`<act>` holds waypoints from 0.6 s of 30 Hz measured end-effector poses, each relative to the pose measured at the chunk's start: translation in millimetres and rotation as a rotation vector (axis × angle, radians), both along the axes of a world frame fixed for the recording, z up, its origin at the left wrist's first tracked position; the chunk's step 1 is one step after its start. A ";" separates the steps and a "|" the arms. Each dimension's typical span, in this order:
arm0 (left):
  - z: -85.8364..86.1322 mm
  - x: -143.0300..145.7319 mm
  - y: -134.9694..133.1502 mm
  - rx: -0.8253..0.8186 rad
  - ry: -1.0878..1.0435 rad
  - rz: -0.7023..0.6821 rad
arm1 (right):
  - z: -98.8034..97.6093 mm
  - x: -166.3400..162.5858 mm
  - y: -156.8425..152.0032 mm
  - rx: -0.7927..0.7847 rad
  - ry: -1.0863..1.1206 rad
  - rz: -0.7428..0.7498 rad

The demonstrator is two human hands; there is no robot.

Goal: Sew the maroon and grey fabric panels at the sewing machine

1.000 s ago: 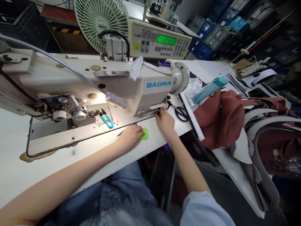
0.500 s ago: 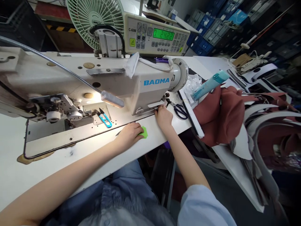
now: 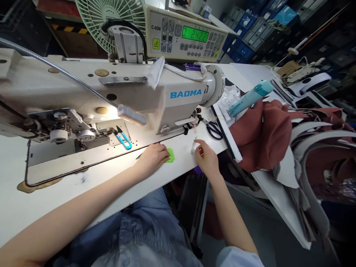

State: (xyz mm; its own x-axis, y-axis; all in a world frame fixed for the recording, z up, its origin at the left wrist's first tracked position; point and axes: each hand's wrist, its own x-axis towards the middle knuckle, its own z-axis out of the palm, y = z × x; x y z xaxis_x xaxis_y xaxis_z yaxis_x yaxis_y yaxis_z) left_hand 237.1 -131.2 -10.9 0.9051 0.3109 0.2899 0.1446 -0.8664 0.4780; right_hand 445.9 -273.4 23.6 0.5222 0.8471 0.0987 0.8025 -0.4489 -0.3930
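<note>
While the left hand (image 3: 154, 156) is laid on the smooth white tabletop (image 3: 180, 165), a small, narrow, clear-looking piece with a metallic glint (image 3: 193, 146) appears to be touched by the fingertips of the right hand (image 3: 207, 158), on the near side of the cream metal sewing machine (image 3: 151, 94). The step in hand is judged to be the handling of this small piece; because it is so thin, a light and exact pinch would seem to be called for. The right thumb and index finger are curved close to each other, but whether the piece is truly pinched cannot be told. By the left hand, whose fingers are close together, a flat bright-green piece (image 3: 171, 155) is partly covered; whether something is gripped under it cannot be seen. Farther left, blue thread snips with dark pointed blades (image 3: 123, 138) are seen on the machine; to the right, dark-handled scissors (image 3: 214, 131) and softly folded reddish-brown material (image 3: 274, 129).
</note>
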 end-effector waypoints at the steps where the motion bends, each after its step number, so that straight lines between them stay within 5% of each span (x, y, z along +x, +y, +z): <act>1: 0.8 -0.1 0.0 0.003 0.007 0.000 | -3.2 -3.9 -0.9 0.006 -0.008 0.018; 10: 2.4 -4.9 -0.2 -0.011 0.017 0.000 | -12.3 7.8 15.6 0.117 -0.005 0.131; 18: 5.7 -2.7 -2.3 0.118 0.098 0.007 | -2.6 12.3 13.9 -0.177 -0.316 0.326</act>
